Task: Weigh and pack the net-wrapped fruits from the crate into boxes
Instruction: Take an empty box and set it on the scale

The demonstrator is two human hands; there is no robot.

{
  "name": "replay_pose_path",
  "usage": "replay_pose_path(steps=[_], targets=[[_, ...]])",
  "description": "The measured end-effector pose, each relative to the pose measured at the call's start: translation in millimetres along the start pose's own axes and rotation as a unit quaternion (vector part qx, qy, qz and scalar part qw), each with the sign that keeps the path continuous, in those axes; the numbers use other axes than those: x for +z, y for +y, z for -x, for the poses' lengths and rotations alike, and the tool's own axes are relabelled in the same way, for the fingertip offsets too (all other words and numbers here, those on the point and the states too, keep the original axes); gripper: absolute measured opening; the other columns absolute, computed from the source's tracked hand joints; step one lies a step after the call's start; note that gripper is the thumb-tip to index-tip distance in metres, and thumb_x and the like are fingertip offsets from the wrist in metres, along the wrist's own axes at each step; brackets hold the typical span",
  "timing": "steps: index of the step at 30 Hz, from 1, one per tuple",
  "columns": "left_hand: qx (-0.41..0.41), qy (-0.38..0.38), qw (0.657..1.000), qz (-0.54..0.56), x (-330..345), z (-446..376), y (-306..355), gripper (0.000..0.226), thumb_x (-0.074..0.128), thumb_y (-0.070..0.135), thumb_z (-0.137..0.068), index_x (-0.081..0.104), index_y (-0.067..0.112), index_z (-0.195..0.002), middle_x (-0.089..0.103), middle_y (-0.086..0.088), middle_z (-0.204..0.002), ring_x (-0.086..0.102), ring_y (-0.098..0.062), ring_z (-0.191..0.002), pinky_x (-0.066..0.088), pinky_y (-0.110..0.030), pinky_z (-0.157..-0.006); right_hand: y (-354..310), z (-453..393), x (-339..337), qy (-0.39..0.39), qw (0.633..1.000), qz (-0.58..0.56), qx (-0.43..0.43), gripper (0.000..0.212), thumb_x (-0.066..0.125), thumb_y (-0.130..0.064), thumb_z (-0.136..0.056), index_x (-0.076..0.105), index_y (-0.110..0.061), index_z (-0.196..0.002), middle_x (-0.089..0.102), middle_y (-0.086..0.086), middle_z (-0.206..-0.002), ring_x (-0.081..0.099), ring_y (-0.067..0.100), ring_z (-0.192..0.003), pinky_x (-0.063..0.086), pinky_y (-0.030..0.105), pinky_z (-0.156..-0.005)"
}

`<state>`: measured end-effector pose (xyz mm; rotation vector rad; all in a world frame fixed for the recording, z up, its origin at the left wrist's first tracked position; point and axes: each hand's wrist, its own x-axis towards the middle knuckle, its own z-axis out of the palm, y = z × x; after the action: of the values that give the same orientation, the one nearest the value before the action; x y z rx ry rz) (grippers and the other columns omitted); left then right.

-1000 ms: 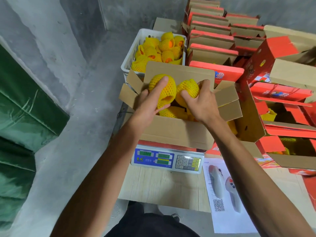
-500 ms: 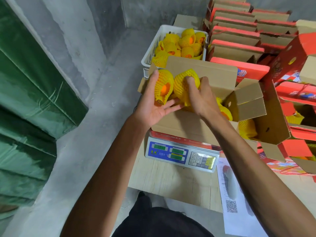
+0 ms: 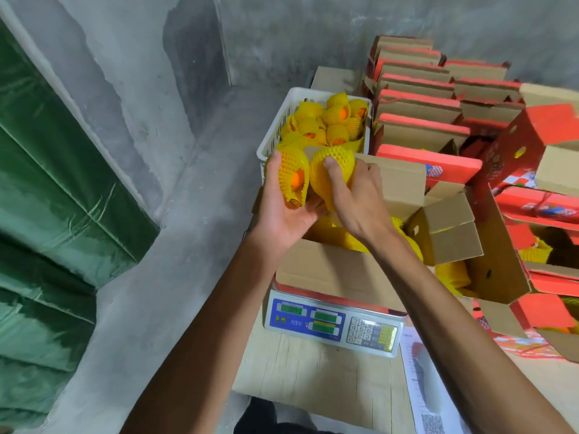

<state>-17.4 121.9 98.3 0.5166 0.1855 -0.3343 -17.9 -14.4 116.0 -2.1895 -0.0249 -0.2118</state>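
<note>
Head view, left to right: left hand [image 3: 283, 211] cupping netted fruit [image 3: 289, 175]; right hand [image 3: 354, 198] gripping second netted fruit [image 3: 329, 167], both above open cardboard box [image 3: 332, 274] on scale [image 3: 332, 324]; white crate [image 3: 275, 133] of fruits behind; red boxes [image 3: 419, 101] stacked right.

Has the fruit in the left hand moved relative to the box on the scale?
Yes. The left hand has carried its fruit leftward, from over the box to its left edge.

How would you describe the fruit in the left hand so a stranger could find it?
Start at the open cardboard box on the scale. Above its left edge, the left hand grips a yellow net-wrapped fruit. Unlike its neighbour, its orange skin shows through a gap.
</note>
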Motion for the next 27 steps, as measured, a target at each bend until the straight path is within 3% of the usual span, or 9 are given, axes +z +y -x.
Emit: replay_pose_path(steps=[3, 6, 9, 11, 15, 18, 21, 24, 27], targets=[[-0.007, 0.029, 0.999, -0.021, 9.4, -18.8, 18.2, 0.07, 0.069, 0.064, -0.086, 0.06, 0.017, -0.137, 0.068, -0.02, -0.13, 0.066, -0.042, -0.118, 0.049, -0.061, -0.103, -6.6, -30.1, -4.0, -0.024, 1.0, -0.007, 0.008, 0.073, 0.066, -0.056, -0.086, 0.047, -0.014, -0.142, 0.058, 0.011, -0.136, 0.054, 0.029, -0.128, 0.045, 0.043, -0.108], [0.016, 0.078, 0.987, -0.136, 8.8, -41.6, 45.0, 0.068, 0.074, 0.068, -0.078, 0.059, 0.03, -0.132, 0.069, -0.012, -0.129, 0.07, -0.037, -0.111, 0.059, -0.059, -0.086, -13.0, -64.5, -2.2, -0.015, 1.0, -0.015, 0.008, 0.071, 0.071, -0.052, -0.08, 0.054, -0.013, -0.137, 0.067, 0.008, -0.126, 0.063, 0.028, -0.115, 0.052, 0.041, -0.096], [0.025, 0.116, 0.955, -0.272, 4.2, -69.7, 76.8, 0.068, 0.063, 0.077, -0.08, 0.064, 0.026, -0.124, 0.077, -0.009, -0.112, 0.076, -0.028, -0.096, 0.062, -0.04, -0.068, -15.2, -109.2, 2.6, 0.026, 1.0, -0.01, 0.008, 0.066, 0.072, -0.055, -0.077, 0.057, -0.018, -0.13, 0.068, 0.003, -0.116, 0.063, 0.027, -0.109, 0.051, 0.036, -0.088], [0.028, 0.154, 0.932, -0.327, -1.4, -94.1, 98.0, 0.071, 0.062, 0.078, -0.079, 0.067, 0.019, -0.117, 0.079, -0.007, -0.099, 0.078, -0.025, -0.086, 0.058, -0.029, -0.056, -10.7, -145.3, 4.8, 0.042, 0.998, 0.034, 0.022, 0.071, 0.074, -0.057, -0.077, 0.055, -0.017, -0.132, 0.067, 0.01, -0.122, 0.062, 0.033, -0.115, 0.049, 0.039, -0.092], [0.045, 0.221, 0.877, -0.424, -16.6, -149.2, 125.7, 0.077, 0.076, 0.075, -0.067, 0.059, 0.017, -0.115, 0.077, -0.009, -0.096, 0.077, -0.025, -0.071, 0.053, -0.026, -0.048, 16.9, -208.4, 12.7, 0.006, 0.989, 0.14, 0.054, 0.08, 0.078, -0.057, -0.077, 0.05, -0.012, -0.138, 0.063, 0.02, -0.132, 0.058, 0.041, -0.122, 0.048, 0.044, -0.097], [0.075, 0.232, 0.783, -0.573, -27.9, -195.4, 125.0, 0.087, 0.079, 0.076, -0.061, 0.053, 0.018, -0.121, 0.069, -0.006, -0.11, 0.075, -0.022, -0.083, 0.057, -0.031, -0.056, 44.9, -244.0, 23.2, -0.093, 0.965, 0.228, 0.093, 0.08, 0.077, -0.06, -0.077, 0.05, -0.012, -0.135, 0.062, 0.021, -0.131, 0.059, 0.04, -0.119, 0.05, 0.044, -0.096], [0.083, 0.188, 0.676, -0.708, -37.3, -236.5, 109.5, 0.106, 0.078, 0.075, -0.064, 0.039, 0.021, -0.147, 0.057, -0.007, -0.14, 0.059, -0.031, -0.124, 0.054, -0.043, -0.096, 69.2, -274.6, 35.2, -0.179, 0.93, 0.302, 0.113, 0.076, 0.078, -0.061, -0.077, 0.052, -0.012, -0.129, 0.059, 0.017, -0.133, 0.056, 0.038, -0.122, 0.051, 0.047, -0.098], [0.077, 0.183, 0.528, -0.826, -39.2, -263.7, 89.6, 0.108, 0.071, 0.079, -0.067, 0.029, 0.027, -0.152, 0.055, -0.011, -0.144, 0.055, -0.04, -0.127, 0.046, -0.042, -0.086, 90.4, -296.8, 45.6, -0.209, 0.905, 0.358, 0.096, 0.077, 0.075, -0.058, -0.082, 0.048, -0.011, -0.137, 0.053, 0.017, -0.142, 0.05, 0.039, -0.132, 0.048, 0.047, -0.104], [0.096, 0.173, 0.428, -0.882, -36.1, -288.5, 74.8, 0.101, 0.066, 0.077, -0.074, 0.034, 0.016, -0.149, 0.063, -0.016, -0.131, 0.061, -0.04, -0.117, 0.046, -0.041, -0.078, 111.5, -311.3, 53.5, -0.21, 0.895, 0.379, 0.104, 0.077, 0.068, -0.059, -0.088, 0.043, -0.011, -0.143, 0.048, 0.018, -0.145, 0.046, 0.041, -0.135, 0.045, 0.047, -0.107]])
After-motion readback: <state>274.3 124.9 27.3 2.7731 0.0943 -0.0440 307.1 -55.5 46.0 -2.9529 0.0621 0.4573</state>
